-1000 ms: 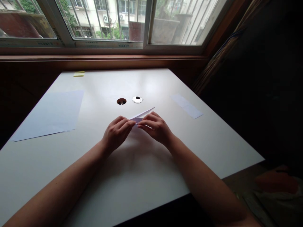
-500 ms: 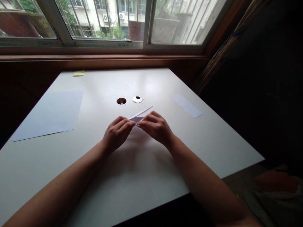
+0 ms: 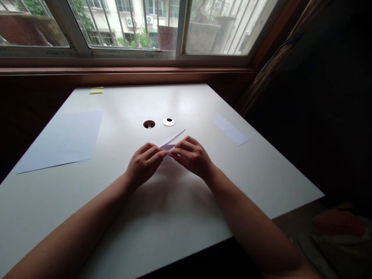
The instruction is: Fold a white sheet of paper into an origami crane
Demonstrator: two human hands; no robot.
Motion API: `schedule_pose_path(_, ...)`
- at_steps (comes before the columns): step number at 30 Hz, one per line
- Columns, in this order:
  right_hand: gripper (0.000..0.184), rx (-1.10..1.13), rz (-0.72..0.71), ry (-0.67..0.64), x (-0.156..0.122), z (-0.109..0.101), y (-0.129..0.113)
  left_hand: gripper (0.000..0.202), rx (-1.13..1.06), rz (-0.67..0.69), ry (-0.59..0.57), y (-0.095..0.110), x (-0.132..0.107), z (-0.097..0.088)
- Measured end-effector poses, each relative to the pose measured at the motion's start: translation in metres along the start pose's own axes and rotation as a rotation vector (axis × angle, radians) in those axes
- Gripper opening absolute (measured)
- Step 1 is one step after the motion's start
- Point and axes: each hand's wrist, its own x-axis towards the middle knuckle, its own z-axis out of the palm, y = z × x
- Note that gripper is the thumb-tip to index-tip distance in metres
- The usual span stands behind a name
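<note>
A folded sheet of white paper (image 3: 174, 138) is held between my two hands, a little above the middle of the table. My left hand (image 3: 147, 161) pinches its near left part, and my right hand (image 3: 192, 154) pinches it from the right. The fingertips of both hands nearly meet at the paper's near edge. One thin pointed flap sticks up and away toward the upper right. My fingers hide much of the lower part of the paper.
On the white table (image 3: 174, 232), large paper sheets (image 3: 66, 135) lie at left and a paper strip (image 3: 229, 130) at right. Yellow sticky notes (image 3: 97, 90) lie at the far left corner. Beyond the hands are a cable hole (image 3: 149, 124) and its round cover (image 3: 168, 122).
The pointed flap has shifted slightly left and tilted a bit more upward. My left fingertips have moved slightly right, closer to the right ones. Both hands keep their hold.
</note>
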Motion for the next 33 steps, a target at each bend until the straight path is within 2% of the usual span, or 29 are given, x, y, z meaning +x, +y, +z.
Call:
schedule_pose_path(14,0.01,-0.012,0.016,0.004,0.0001,-0.0043,0.0021,0.022,0.022,-0.007,0.022,-0.0008,-0.0004,-0.0012)
schedule_pose_path(21,0.011,-0.027,-0.009,-0.006,-0.0003,-0.0029,0.0004,0.033,0.082,0.005,0.017,-0.0007,0.0001,-0.0007)
schedule_pose_path(33,0.01,0.046,0.009,0.033,-0.0007,-0.0079,0.0059,0.028,0.144,-0.01,0.081,-0.004,-0.0022,-0.0019)
